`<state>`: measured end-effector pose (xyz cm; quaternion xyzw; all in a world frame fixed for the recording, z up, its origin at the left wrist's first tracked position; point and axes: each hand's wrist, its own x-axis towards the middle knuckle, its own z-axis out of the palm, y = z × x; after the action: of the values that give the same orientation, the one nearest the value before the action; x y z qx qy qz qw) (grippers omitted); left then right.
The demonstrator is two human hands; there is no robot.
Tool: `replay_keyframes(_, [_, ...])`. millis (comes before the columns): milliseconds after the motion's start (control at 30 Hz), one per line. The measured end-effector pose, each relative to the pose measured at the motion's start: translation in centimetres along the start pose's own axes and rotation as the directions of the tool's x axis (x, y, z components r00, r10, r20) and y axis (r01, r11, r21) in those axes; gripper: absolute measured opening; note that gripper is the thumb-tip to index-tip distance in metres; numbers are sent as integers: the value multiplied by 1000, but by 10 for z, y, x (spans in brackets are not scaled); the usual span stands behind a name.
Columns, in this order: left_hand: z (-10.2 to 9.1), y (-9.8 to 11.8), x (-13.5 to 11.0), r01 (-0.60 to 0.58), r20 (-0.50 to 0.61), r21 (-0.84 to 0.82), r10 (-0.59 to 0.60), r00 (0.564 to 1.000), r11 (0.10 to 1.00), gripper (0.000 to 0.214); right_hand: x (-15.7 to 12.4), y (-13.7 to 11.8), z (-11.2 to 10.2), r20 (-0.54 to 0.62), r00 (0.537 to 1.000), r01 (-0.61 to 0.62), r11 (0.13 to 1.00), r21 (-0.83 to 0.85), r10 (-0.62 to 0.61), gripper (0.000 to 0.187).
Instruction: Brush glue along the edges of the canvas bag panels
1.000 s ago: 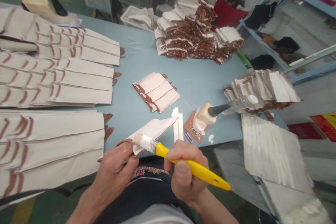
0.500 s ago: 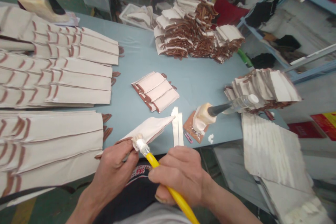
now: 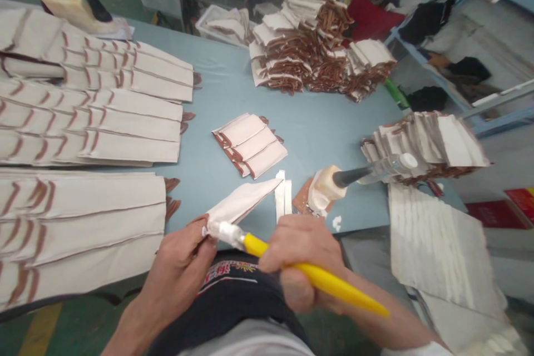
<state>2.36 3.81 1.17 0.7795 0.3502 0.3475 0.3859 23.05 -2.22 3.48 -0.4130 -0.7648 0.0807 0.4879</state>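
Observation:
My left hand (image 3: 183, 267) pinches the near end of a white, brown-edged fabric piece (image 3: 244, 200) that juts over the table's front edge. My right hand (image 3: 302, 256) is closed round the yellow handle of a glue brush (image 3: 292, 270). The brush's white, glue-caked tip touches the piece right beside my left fingers. A second brush with a dark handle (image 3: 354, 175) rests on a small brown scrap to the right, its head thick with dried glue.
Long rows of overlapped white pieces (image 3: 83, 139) cover the left of the blue table (image 3: 317, 128). A small fan of pieces (image 3: 250, 144) lies mid-table. Tall stacks (image 3: 308, 44) stand at the back, another stack (image 3: 425, 142) at right, white sheets (image 3: 438, 245) below it.
My right hand has swung the brush handle from pointing down toward me back out to the right, with the tip stroking along the piece's near end. My left hand keeps its pinch.

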Motion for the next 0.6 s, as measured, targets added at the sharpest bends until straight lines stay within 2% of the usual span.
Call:
replay_keyframes(67, [0, -2, -2, -13, -11, 12, 13, 1000, 1000, 31, 7, 4, -1, -225, 972, -42, 992, 120, 68, 29])
replay_keyframes(100, [0, -3, -3, -24, -19, 18, 24, 1000, 1000, 31, 11, 6, 0, -290, 954, -39, 988, 150, 81, 28])
replay_keyframes(133, [1, -4, -3, -36, -26, 23, 37, 999, 999, 31, 15, 6, 1, -300, 951, -26, 988, 153, 72, 27])
replay_keyframes(233, [2, -5, -4, -70, -40, 14, 71, 997, 997, 29, 24, 4, 5, -190, 982, 22, 995, 98, -3, 26])
replay_keyframes(333, [2, -4, -3, -77, -49, -2, 77, 996, 997, 32, 23, -2, 6, -114, 992, 59, 993, 98, -48, 29])
replay_keyframes(433, [3, -2, -2, -64, -48, -8, 63, 997, 998, 34, 20, -5, 3, -137, 989, 65, 989, 130, -47, 32])
replay_keyframes(533, [5, -3, -3, -59, -62, 7, 59, 996, 998, 35, 19, -2, 0, -181, 983, 13, 995, 97, 4, 31])
replay_keyframes(600, [6, -5, -4, -21, -46, 19, 22, 999, 1000, 34, 17, -1, 1, -140, 990, 27, 998, 51, -19, 25])
